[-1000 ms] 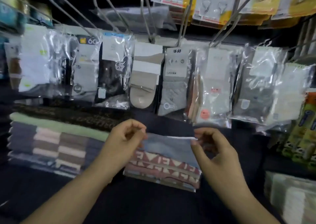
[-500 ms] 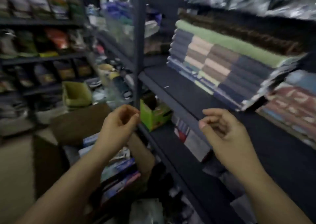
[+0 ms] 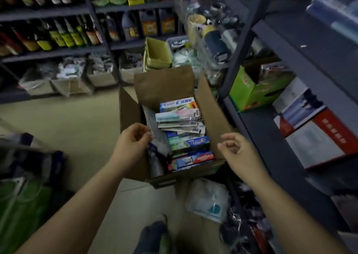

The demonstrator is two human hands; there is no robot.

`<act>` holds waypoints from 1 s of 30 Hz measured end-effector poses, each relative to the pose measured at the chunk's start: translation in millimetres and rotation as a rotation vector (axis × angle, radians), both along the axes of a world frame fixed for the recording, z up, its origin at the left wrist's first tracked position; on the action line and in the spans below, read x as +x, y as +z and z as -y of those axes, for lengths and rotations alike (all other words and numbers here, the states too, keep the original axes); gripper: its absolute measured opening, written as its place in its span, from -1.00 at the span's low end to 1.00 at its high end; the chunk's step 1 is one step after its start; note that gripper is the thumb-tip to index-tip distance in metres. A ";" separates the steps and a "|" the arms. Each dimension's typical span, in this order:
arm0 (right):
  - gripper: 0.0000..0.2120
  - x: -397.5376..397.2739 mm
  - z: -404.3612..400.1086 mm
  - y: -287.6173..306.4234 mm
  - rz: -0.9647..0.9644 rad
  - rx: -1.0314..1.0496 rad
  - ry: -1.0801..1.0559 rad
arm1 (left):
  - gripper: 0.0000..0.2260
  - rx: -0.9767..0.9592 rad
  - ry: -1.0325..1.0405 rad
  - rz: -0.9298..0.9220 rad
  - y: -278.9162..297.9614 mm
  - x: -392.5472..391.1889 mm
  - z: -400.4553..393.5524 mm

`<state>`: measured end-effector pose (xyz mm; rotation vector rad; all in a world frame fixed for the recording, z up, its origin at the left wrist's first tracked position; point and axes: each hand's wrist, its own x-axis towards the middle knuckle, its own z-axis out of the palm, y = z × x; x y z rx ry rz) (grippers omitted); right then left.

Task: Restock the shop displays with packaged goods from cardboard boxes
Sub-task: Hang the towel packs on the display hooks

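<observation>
Looking down from head height, the view takes in a shoe (image 3: 153, 236) at the bottom centre of the frame, beside a clear plastic packet (image 3: 208, 201) lying on the pale floor (image 3: 77, 129). Above these, both bare forearms reach toward the middle of the frame. The left hand (image 3: 130, 143), centre left, has its fingers curled at the edge of a clear-wrapped pack (image 3: 157, 137) standing at the left side of the cardboard box (image 3: 166, 85); whether it pinches the pack or only touches it cannot be told, as the frame is soft there. The right hand (image 3: 235, 151), centre right, hangs over the box's right flap with fingers loosely curled and holding nothing. The box sits open on the floor in the centre of the frame, flaps raised, filled with toothpaste cartons (image 3: 193, 159) at its near end and carded flat packs (image 3: 178, 116) toward its far end. To the right, dark metal shelving (image 3: 275, 153) runs up the frame, bearing a green carton (image 3: 251, 91) and a red and white box (image 3: 317, 137). Beyond the cardboard box stand yellow-green bins (image 3: 157, 54). In the upper left of the frame, far shelves carry rows of bottles (image 3: 58, 34) with bagged goods in trays (image 3: 71, 79) below.
</observation>
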<state>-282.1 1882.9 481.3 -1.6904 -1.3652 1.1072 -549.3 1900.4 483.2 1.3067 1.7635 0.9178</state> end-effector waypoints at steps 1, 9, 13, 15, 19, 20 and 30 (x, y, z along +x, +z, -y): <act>-0.82 -4.5 -0.4 -7.6 0.000 -0.021 0.005 | -0.80 -0.017 -0.007 -0.009 -5.2 -3.9 -2.7; -0.85 -71.0 -43.0 -54.6 -0.002 -0.172 0.008 | -0.86 -0.125 -0.138 -0.108 -30.3 -50.3 -67.3; -0.83 -115.1 -82.8 -84.4 0.017 -0.270 -0.027 | -0.92 -0.134 -0.261 -0.187 -50.7 -76.0 -129.5; -0.85 -135.2 -102.8 -101.4 0.051 -0.319 -0.092 | -0.93 -0.136 -0.358 -0.205 -63.0 -86.2 -165.1; -0.85 -164.2 -125.8 -128.9 0.070 -0.417 -0.217 | -0.84 -0.211 -0.515 -0.184 -79.5 -97.6 -218.2; -0.86 -169.8 -129.6 -133.4 0.065 -0.450 -0.241 | -0.84 -0.235 -0.541 -0.164 -83.1 -98.8 -227.8; -0.88 -179.3 -155.8 -169.5 -0.017 -0.609 -0.407 | -0.92 -0.448 -0.724 -0.235 -144.5 -59.5 -309.2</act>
